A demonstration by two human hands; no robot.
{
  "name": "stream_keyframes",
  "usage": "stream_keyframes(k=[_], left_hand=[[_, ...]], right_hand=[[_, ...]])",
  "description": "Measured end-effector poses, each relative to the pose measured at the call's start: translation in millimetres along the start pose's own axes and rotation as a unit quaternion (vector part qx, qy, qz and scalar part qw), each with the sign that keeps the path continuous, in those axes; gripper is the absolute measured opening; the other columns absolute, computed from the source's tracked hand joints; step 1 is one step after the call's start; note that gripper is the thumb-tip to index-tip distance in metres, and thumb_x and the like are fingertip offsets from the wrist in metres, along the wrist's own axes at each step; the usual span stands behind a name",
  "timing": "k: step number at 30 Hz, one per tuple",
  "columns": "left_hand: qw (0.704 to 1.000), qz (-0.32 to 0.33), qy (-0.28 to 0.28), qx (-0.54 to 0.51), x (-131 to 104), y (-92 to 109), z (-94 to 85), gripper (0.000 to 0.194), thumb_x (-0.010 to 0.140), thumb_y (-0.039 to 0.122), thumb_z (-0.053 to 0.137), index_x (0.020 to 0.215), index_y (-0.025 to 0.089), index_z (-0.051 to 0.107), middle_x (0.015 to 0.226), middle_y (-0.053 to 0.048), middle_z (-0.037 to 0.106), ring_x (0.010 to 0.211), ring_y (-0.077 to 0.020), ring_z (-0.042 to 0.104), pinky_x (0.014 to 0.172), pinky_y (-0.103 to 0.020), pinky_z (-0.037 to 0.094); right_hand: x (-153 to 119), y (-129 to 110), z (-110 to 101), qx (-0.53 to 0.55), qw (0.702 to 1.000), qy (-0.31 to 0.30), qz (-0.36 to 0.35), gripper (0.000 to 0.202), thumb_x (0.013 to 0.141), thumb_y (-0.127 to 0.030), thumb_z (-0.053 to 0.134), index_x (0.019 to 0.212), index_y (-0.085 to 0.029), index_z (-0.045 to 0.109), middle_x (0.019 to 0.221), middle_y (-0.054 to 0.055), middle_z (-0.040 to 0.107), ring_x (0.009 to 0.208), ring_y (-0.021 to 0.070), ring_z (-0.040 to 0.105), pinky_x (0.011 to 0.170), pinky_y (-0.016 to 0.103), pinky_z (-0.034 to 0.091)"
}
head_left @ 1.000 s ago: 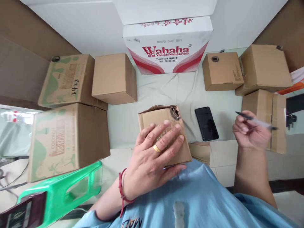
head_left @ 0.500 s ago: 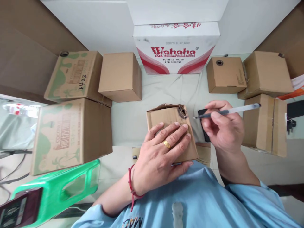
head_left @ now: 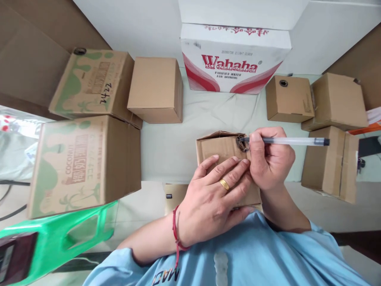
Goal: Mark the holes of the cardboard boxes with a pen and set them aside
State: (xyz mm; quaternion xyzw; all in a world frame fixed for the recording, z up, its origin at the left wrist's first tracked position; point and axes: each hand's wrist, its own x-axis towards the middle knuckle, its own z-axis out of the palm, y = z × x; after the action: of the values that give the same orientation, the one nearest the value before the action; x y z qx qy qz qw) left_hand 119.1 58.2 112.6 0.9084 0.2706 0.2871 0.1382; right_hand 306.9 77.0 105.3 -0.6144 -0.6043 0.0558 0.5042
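Note:
A small brown cardboard box (head_left: 214, 147) lies in front of me, close to my blue shirt. Across its top face rests my left hand (head_left: 218, 198), palm down with fingers stretched out, a gold ring and a red cord bracelet on it. My right hand (head_left: 272, 159) grips a pen (head_left: 302, 141) with a clear barrel and dark end, held nearly level. The pen's tip meets a dark, rough-edged hole (head_left: 241, 143) at the box's far right corner; whether it goes inside I cannot tell. My left hand and the pen hand cover much of the box's front and right side.
Coconut-printed cartons (head_left: 120, 155) and a plain carton (head_left: 153, 85) stand on the left. A white Wahaha carton (head_left: 235, 55) is at the back. Several brown boxes (head_left: 336, 101) line the right side. A green plastic stool (head_left: 56, 242) stands at lower left.
My right hand has moved left, bringing the pen tip to the hole's edge. A dark flat object seen beside the box earlier is now hidden. The view has shifted slightly.

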Motion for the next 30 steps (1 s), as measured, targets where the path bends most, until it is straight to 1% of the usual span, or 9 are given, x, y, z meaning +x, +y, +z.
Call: stream_keyframes(k=[4, 9, 14, 19, 23, 27, 28, 29, 30], left_hand=[[1.000, -0.002, 0.007, -0.006, 0.3, -0.6, 1.0, 0.051, 0.108, 0.056, 0.067, 0.141, 0.017, 0.074, 0.154, -0.007, 0.074, 0.144, -0.0279, 0.068, 0.135, -0.047, 0.033], [1.000, -0.001, 0.007, -0.008, -0.5, -1.6, 1.8, 0.051, 0.108, 0.057, 0.067, 0.140, 0.018, 0.075, 0.154, -0.007, 0.074, 0.143, -0.0280, 0.068, 0.135, -0.046, 0.034], [1.000, -0.005, 0.006, -0.008, -1.0, -1.5, 1.3, 0.052, 0.109, 0.058, 0.064, 0.142, 0.019, 0.074, 0.155, -0.007, 0.073, 0.143, -0.0279, 0.068, 0.136, -0.045, 0.032], [1.000, -0.007, -0.002, -0.008, 0.5, -0.5, 0.4, 0.054, 0.109, 0.058, 0.064, 0.144, 0.018, 0.073, 0.156, -0.007, 0.072, 0.143, -0.0275, 0.068, 0.137, -0.045, 0.030], [1.000, -0.010, -0.003, -0.004, 1.2, -0.4, -0.5, 0.054, 0.109, 0.057, 0.063, 0.144, 0.018, 0.073, 0.156, -0.007, 0.072, 0.144, -0.0275, 0.068, 0.137, -0.045, 0.030], [1.000, -0.006, -0.011, 0.000, 1.5, -0.2, -1.6, 0.055, 0.110, 0.059, 0.062, 0.144, 0.017, 0.073, 0.157, -0.007, 0.072, 0.144, -0.0272, 0.067, 0.136, -0.045, 0.031], [1.000, -0.005, -0.011, 0.001, 1.6, -0.1, -1.6, 0.056, 0.110, 0.059, 0.062, 0.144, 0.017, 0.073, 0.156, -0.007, 0.072, 0.143, -0.0272, 0.068, 0.136, -0.045, 0.032], [1.000, -0.004, -0.008, 0.001, 1.5, -0.1, -1.6, 0.055, 0.110, 0.060, 0.062, 0.143, 0.017, 0.074, 0.155, -0.007, 0.073, 0.142, -0.0274, 0.068, 0.135, -0.045, 0.033], [1.000, -0.002, -0.003, 0.001, 1.4, -0.4, -1.7, 0.054, 0.109, 0.059, 0.063, 0.142, 0.017, 0.074, 0.154, -0.008, 0.074, 0.141, -0.0275, 0.068, 0.135, -0.045, 0.034]], right_hand=[[1.6, -0.9, -1.3, -0.013, 1.000, -0.010, 0.011, 0.015, 0.109, -0.027, 0.061, 0.095, -0.023, 0.066, 0.070, -0.005, 0.061, 0.058, 0.0114, 0.053, 0.057, 0.027, 0.045], [-1.1, -2.4, -3.5, -0.024, 0.999, -0.014, 0.029, 0.017, 0.107, -0.026, 0.060, 0.090, -0.026, 0.065, 0.065, -0.005, 0.057, 0.056, 0.0145, 0.050, 0.054, 0.030, 0.043], [-3.4, -2.1, -5.5, -0.018, 1.000, 0.002, 0.002, 0.019, 0.104, -0.019, 0.059, 0.087, -0.027, 0.063, 0.065, -0.004, 0.058, 0.056, 0.0159, 0.051, 0.054, 0.032, 0.043], [-8.1, -1.0, -9.8, -0.018, 0.999, 0.000, 0.034, 0.022, 0.107, -0.024, 0.059, 0.087, -0.030, 0.065, 0.070, -0.001, 0.061, 0.059, 0.0194, 0.052, 0.058, 0.037, 0.045], [-10.1, 0.1, -6.6, -0.032, 0.998, 0.053, 0.010, 0.019, 0.104, -0.024, 0.062, 0.086, -0.027, 0.065, 0.069, -0.002, 0.058, 0.058, 0.0177, 0.051, 0.057, 0.035, 0.042], [-11.1, 3.6, -0.5, 0.048, 0.986, 0.161, -0.013, 0.018, 0.107, -0.033, 0.063, 0.091, -0.027, 0.066, 0.071, -0.001, 0.058, 0.061, 0.0175, 0.054, 0.062, 0.036, 0.043], [-12.2, 6.5, -1.2, 0.067, 0.980, 0.186, -0.002, 0.017, 0.107, -0.037, 0.065, 0.094, -0.027, 0.067, 0.073, -0.001, 0.059, 0.061, 0.0173, 0.055, 0.063, 0.037, 0.044], [-14.0, 10.9, -3.4, 0.081, 0.979, 0.185, 0.026, 0.017, 0.107, -0.042, 0.066, 0.099, -0.027, 0.067, 0.075, -0.002, 0.059, 0.061, 0.0175, 0.055, 0.065, 0.037, 0.046], [-16.4, 16.9, -7.4, 0.087, 0.981, 0.162, 0.065, 0.020, 0.108, -0.048, 0.063, 0.107, -0.028, 0.066, 0.078, -0.002, 0.059, 0.062, 0.0182, 0.056, 0.067, 0.038, 0.047]])
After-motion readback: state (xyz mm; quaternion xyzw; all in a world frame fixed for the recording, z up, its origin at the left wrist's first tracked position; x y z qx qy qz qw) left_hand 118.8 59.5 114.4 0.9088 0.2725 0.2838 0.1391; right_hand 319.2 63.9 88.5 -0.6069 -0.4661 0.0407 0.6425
